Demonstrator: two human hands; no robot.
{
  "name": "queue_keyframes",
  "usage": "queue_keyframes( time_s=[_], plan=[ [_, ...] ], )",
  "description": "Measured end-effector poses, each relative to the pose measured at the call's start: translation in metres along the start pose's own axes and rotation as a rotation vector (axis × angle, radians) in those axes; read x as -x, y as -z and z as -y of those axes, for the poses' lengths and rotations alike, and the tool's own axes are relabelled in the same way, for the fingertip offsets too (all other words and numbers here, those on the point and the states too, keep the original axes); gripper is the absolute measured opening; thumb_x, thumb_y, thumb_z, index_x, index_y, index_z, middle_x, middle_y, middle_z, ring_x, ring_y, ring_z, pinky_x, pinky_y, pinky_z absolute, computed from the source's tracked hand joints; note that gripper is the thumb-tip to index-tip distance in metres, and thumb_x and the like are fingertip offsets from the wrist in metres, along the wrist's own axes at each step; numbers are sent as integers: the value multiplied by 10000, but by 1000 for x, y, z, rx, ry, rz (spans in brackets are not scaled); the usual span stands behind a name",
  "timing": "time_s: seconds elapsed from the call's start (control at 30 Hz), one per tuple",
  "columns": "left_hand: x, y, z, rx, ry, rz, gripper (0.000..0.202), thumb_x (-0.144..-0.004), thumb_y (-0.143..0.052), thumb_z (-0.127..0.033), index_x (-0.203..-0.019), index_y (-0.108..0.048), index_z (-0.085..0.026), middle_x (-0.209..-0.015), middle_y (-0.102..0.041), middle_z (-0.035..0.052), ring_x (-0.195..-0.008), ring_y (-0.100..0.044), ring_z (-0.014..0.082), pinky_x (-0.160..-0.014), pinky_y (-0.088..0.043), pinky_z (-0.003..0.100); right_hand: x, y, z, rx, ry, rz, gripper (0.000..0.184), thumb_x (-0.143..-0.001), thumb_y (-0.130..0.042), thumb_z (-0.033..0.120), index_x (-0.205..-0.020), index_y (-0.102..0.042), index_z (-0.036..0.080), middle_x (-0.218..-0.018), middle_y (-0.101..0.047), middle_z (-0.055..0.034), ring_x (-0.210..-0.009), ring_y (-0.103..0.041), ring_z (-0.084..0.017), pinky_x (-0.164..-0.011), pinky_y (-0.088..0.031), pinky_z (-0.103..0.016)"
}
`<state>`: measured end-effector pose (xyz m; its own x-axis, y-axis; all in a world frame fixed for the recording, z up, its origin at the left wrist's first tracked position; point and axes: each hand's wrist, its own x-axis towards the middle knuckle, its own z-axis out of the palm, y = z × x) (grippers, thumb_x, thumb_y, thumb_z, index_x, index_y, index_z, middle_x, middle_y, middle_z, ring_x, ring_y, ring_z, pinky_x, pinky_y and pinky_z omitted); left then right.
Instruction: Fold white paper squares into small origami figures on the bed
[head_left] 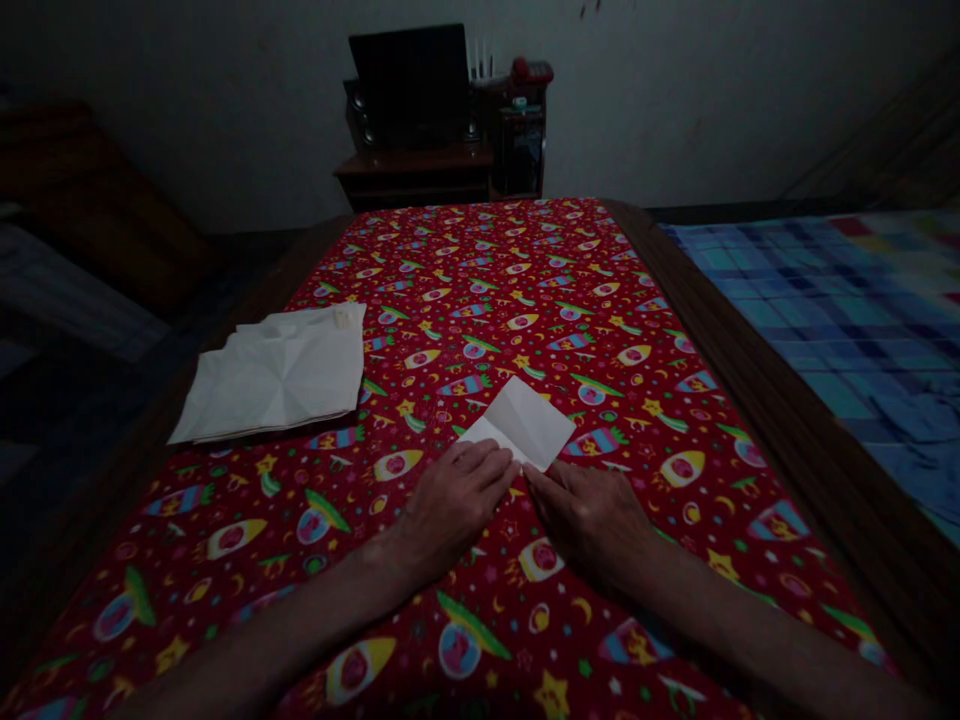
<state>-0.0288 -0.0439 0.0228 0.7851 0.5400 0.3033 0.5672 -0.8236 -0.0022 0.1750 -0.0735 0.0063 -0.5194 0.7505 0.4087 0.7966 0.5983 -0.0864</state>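
Observation:
A small white sheet of paper [529, 415], creased and folded to a squarish shape, lies at an angle on the red patterned cloth. My left hand [459, 492] is closed with its bent fingers over the paper's left near edge, pressing it down. At the near corner, my right hand [589, 508] has its fingers drawn together on the paper, the fingertips close to those of the left. Both thumbs are mostly hidden. To the left sits a stack of larger white paper sheets [281, 375] with fold creases radiating across the top one.
The red cloth with rockets and stars [480, 290] covers a long table with dark brown sides. Beyond its far end stand a monitor [411, 85] and a red telephone [531, 70] on a wooden desk [412, 165]. A blue plaid cloth [817, 330] lies at the right.

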Motion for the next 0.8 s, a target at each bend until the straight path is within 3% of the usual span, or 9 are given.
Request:
queue_keyframes(
  time_s=[0.07,0.2,0.37,0.63,0.8],
  plan=[
    [3,-1,-8,18,-24,20,322,-921,-401,-145,-1224,-487,-80,-1230,-563,111,-1176,-476,231,-985,-415,372,0,0,0,-1,-10,13,230,-894,-406,174,-1000,-609,157,-637,-561,-13,-521,-450,-118,-485,-215,-272],
    [9,-1,-20,45,63,104,444,-924,-395,-205,-1343,-364,-59,-1417,-386,146,-1343,-299,255,-1083,-341,396,0,-1,0,-7,-23,55,223,-885,-405,181,-965,-612,161,-648,-564,-19,-528,-456,-123,-483,-218,-278],
    [13,2,-20,57,97,183,530,-924,-398,-266,-1405,-263,-90,-1494,-226,145,-1392,-158,263,-1113,-294,434,0,-1,1,3,-46,50,214,-886,-416,185,-957,-617,174,-647,-568,-16,-540,-462,-120,-484,-217,-277],
    [24,12,-5,25,149,189,489,-929,-389,-286,-1387,-318,-129,-1475,-291,110,-1380,-221,223,-1130,-248,432,0,1,2,44,-42,3,191,-860,-439,168,-892,-627,156,-613,-564,-13,-519,-457,-108,-487,-216,-275],
    [17,10,-7,46,116,195,491,-940,-361,-339,-1379,-331,-119,-1467,-309,115,-1384,-206,225,-1144,-187,440,-1,2,2,29,-16,-29,168,-854,-444,159,-857,-612,147,-598,-564,-7,-503,-465,-103,-488,-221,-274]
  ],
)
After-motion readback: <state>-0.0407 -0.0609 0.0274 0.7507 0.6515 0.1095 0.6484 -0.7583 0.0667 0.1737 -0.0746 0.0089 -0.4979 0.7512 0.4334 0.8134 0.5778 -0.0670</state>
